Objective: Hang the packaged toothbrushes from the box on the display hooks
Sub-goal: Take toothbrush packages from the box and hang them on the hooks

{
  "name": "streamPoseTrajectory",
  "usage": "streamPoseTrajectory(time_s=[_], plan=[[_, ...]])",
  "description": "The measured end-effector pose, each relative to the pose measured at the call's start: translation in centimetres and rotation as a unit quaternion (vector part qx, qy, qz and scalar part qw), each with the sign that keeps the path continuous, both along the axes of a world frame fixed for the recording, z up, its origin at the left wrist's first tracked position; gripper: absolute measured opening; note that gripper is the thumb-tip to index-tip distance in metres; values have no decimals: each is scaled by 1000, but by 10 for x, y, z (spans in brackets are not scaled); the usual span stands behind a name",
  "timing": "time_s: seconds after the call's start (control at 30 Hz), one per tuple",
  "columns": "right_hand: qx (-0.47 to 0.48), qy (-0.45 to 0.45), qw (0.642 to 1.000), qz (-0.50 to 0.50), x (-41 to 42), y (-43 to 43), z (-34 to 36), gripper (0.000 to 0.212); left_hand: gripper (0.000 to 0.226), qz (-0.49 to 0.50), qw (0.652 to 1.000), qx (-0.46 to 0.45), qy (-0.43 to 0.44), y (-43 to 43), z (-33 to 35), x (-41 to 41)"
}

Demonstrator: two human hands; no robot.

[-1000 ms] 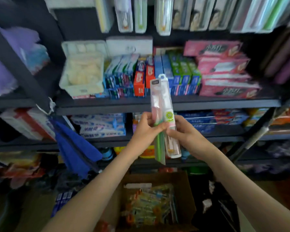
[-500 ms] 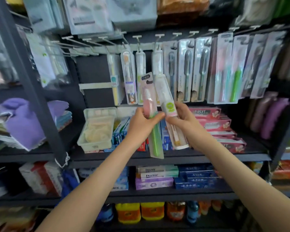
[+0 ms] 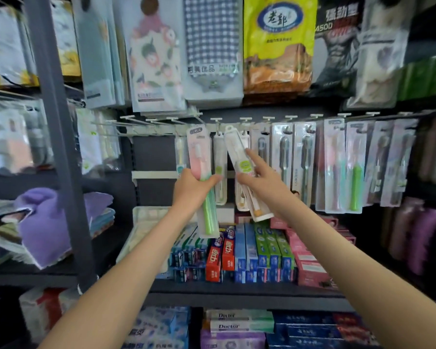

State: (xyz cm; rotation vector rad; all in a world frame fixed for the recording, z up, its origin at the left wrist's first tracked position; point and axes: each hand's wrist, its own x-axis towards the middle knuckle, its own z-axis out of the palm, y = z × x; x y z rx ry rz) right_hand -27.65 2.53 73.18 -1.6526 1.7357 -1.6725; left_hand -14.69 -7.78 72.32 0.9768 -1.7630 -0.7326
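Note:
My left hand [image 3: 191, 188] grips a pink and green packaged toothbrush [image 3: 202, 157] upright, its top level with the row of white display hooks [image 3: 217, 119]. My right hand [image 3: 259, 177] pinches a second, clear packaged toothbrush [image 3: 237, 152] with a green sticker. It tilts left, its hang hole close under a hook, and my index finger lies along its face. Other toothbrush packs [image 3: 305, 162] hang from the hooks to the right. The box is out of view.
Bare hooks [image 3: 146, 120] stick out to the left of the hung packs. Bagged goods [image 3: 277, 44] hang above the hook rail. Toothpaste boxes [image 3: 239, 250] fill the shelf below, and a dark upright post [image 3: 58, 147] stands at the left beside purple towels [image 3: 45, 222].
Both hands rose from above the box to the hook rail and drew apart, each carrying one pack. The view tilted up, and the box dropped out of sight.

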Motion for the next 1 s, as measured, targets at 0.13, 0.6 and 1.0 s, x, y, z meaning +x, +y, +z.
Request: streamPoseTrajectory(time_s=[0.13, 0.6, 1.0], plan=[[19, -11, 1000, -3, 8, -20, 8, 67, 46, 13, 1000, 3, 3, -11, 7, 8], [58, -49, 997, -30, 14, -72, 11, 69, 44, 38, 999, -14, 2, -26, 15, 19], [98, -82, 989, -75, 6, -118, -15, 69, 49, 11, 999, -24, -39, -37, -2, 33]])
